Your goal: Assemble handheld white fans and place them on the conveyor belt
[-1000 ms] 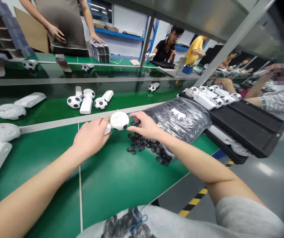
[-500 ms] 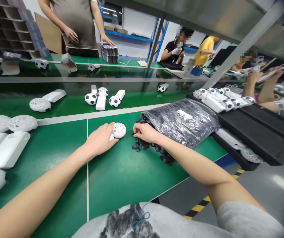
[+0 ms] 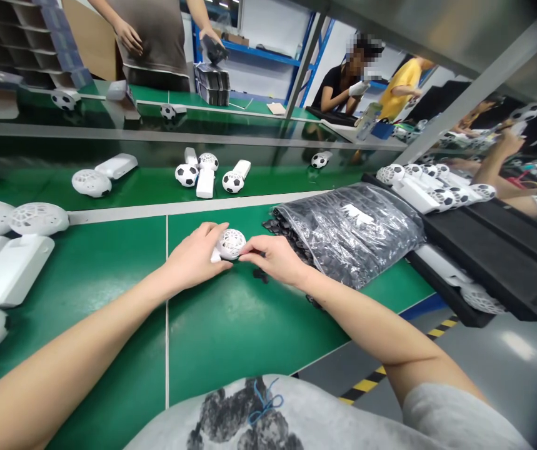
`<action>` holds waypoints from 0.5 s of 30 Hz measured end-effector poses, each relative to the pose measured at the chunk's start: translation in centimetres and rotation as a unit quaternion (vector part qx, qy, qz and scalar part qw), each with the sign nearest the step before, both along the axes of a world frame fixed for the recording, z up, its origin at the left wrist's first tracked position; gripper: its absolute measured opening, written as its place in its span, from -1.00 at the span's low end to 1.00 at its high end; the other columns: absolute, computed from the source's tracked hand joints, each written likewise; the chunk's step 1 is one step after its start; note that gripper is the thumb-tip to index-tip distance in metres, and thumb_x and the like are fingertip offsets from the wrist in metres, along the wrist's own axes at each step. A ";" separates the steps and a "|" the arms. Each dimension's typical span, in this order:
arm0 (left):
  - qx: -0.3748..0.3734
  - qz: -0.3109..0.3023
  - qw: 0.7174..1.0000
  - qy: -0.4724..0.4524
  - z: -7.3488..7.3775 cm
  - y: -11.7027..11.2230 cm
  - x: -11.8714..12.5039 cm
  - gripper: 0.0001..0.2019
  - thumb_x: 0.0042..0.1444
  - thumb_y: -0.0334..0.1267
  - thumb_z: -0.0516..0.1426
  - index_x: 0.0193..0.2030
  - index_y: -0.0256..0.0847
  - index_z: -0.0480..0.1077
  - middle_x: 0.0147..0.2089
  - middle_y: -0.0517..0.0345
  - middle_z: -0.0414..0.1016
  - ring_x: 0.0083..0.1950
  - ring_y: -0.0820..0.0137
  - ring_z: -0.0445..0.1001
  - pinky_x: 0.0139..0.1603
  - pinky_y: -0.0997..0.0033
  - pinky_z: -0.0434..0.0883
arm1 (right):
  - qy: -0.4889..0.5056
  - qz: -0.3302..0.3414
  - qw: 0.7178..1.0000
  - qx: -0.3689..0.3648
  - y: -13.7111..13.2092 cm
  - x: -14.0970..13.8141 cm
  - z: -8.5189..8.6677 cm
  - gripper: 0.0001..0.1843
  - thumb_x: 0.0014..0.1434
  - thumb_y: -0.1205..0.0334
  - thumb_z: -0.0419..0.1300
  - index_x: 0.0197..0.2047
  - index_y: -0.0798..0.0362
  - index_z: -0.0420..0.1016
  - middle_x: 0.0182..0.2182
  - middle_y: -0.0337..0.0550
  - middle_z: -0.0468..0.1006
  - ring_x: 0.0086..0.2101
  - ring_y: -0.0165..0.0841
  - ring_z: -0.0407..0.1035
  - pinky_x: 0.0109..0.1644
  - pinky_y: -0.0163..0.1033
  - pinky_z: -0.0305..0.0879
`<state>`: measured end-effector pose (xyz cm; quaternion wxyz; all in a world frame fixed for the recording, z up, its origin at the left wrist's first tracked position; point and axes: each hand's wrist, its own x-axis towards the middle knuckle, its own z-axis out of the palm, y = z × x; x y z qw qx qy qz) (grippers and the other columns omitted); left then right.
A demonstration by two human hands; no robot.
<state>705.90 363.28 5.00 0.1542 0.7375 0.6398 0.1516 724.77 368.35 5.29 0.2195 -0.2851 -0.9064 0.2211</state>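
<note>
My left hand point(image 3: 197, 257) is closed around a white handheld fan point(image 3: 231, 244) with a round, football-patterned grille head, held low over the green bench. Its handle is mostly hidden under my palm. Thumb and forefinger of my right hand point(image 3: 268, 257) pinch together at the right rim of the head; the small black piece between them barely shows. Behind that hand, loose black pieces point(image 3: 261, 275) lie on the bench. More of them spill from the mouth of a clear plastic bag point(image 3: 362, 231) full of black pieces.
White fan parts point(image 3: 12, 269) stand at the left. Beyond a pale rail, several fans point(image 3: 205, 181) lie on a green strip. Black trays point(image 3: 497, 250) with fans are at the right. Co-workers, one in a brown shirt point(image 3: 153, 44), are across the bench.
My right hand has moved left from the loose black pieces to the fan head. The fan's grille now faces more upward. Across the bench, a co-worker's hand has lifted a dark pack off the stack.
</note>
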 end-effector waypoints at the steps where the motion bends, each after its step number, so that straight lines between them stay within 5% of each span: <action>1: -0.003 -0.005 1.000 -0.009 0.0 0.1 0.0 -0.26 -0.07 0.01 0.12 0.25 -0.15 0.01 0.20 0.00 0.15 0.09 0.14 0.30 -0.01 0.24 0.33 | 0.003 0.010 1.000 0.013 0.1 -0.1 -0.2 -0.92 0.12 0.33 0.18 -0.33 0.06 0.51 -0.38 -0.20 0.55 -0.34 -0.40 0.41 -0.23 -0.34 0.26; 8: -0.011 0.011 1.000 -0.017 0.1 0.7 0.4 -0.31 -0.09 0.14 0.11 0.18 -0.10 0.14 0.11 0.02 0.28 0.00 0.13 0.38 -0.07 0.21 0.34 | -0.025 0.030 0.994 0.107 0.4 -0.8 -0.8 -0.89 0.13 0.33 0.17 -0.32 0.01 0.54 -0.33 -0.17 0.51 -0.29 -0.35 0.35 -0.22 -0.23 0.19; 11: 0.000 0.018 1.000 -0.024 0.0 0.9 0.4 -0.40 -0.07 0.11 0.10 0.10 -0.09 0.21 0.04 0.08 0.34 -0.03 0.17 0.39 -0.06 0.25 0.33 | 0.004 0.001 0.997 0.079 0.7 -0.9 -0.8 -0.90 0.11 0.34 0.18 -0.26 0.03 0.47 -0.34 -0.19 0.50 -0.29 -0.36 0.36 -0.17 -0.20 0.20; 15: 0.022 0.014 0.999 -0.028 -0.3 1.2 0.3 -0.43 -0.08 0.13 0.11 0.05 -0.09 0.25 -0.03 0.11 0.37 -0.08 0.20 0.40 -0.13 0.29 0.34 | 0.079 -0.048 0.995 -0.034 1.1 -1.0 -1.6 -0.61 0.00 0.27 0.27 -0.08 0.06 0.31 -0.11 -0.05 0.41 -0.08 -0.26 0.30 -0.08 -0.15 0.29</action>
